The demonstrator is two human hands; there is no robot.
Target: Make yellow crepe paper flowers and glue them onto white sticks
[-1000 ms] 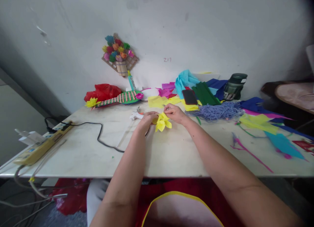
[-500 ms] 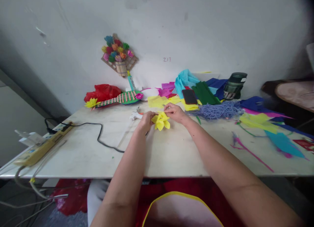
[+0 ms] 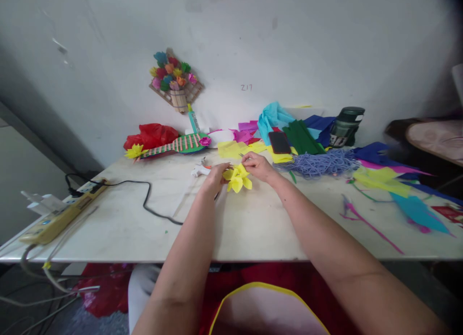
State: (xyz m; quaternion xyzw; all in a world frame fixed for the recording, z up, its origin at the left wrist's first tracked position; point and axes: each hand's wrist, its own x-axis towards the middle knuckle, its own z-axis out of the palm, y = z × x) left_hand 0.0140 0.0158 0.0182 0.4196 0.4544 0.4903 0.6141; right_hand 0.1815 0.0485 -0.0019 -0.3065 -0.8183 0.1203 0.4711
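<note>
A yellow paper flower (image 3: 238, 179) with pointed petals is held up over the middle of the table. My left hand (image 3: 217, 175) is closed on its left side, the fingertips partly hidden behind the petals. At the flower's upper right, my right hand (image 3: 258, 166) pinches with thumb and forefinger at a petal. A thin pointed thing (image 3: 241, 155) sticks out by the right fingertips, too small to name. Just left of my left hand lies a white glue gun (image 3: 200, 170), partly covered by that hand.
A black cord (image 3: 146, 200) runs from the yellow power strip (image 3: 47, 231) across the left side. Behind stand a paper-covered guitar shape (image 3: 177, 145), a phone (image 3: 279, 143), crepe paper (image 3: 304, 137), purple string (image 3: 318, 163) and a dark bottle (image 3: 346, 127).
The flower has turned slightly, its lower right petals shifting a little to the right. Both hands stay in nearly the same place.
</note>
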